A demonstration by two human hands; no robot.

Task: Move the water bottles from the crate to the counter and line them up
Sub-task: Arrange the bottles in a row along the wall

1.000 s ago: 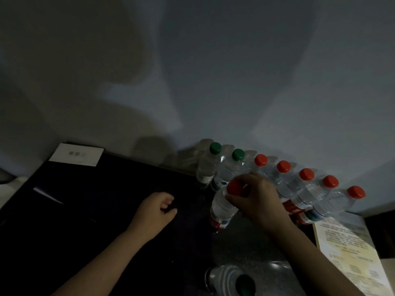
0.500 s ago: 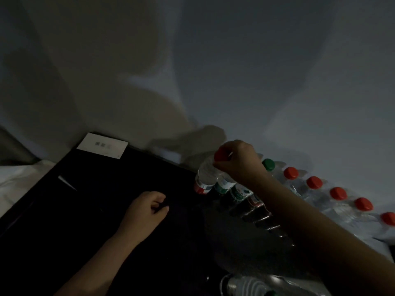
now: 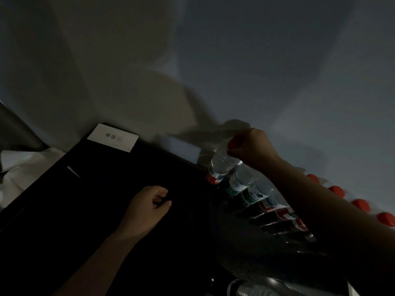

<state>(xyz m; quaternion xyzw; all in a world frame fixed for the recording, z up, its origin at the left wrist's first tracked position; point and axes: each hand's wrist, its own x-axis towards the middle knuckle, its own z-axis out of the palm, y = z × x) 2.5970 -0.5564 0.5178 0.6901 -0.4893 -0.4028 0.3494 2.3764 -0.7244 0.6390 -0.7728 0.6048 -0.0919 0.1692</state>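
Fingers (image 3: 233,151) of the right hand (image 3: 256,149) are curling round the red cap (image 3: 233,143) of a water bottle (image 3: 221,165), gripping it at the neck. The water bottle is standing cap up at the left end of the row of bottles (image 3: 254,192) along the wall (image 3: 213,60). In this view its long axis is running from the red label at lower left to the cap at upper right. Its base is lost in shadow, so contact with the surface (image 3: 102,210) cannot be confirmed. One second ago it was being held in front of the middle of the row; it is now sitting just beside the first green-labelled bottle. The left hand (image 3: 147,207) is still resting on the dark surface, fingers loosely curled, holding nothing. The right forearm is crossing over the row and hiding several caps; four red caps (image 3: 361,205) are showing beyond it. A white card (image 3: 113,137) is lying at the far left corner, and another bottle (image 3: 241,288) is showing at the bottom edge.
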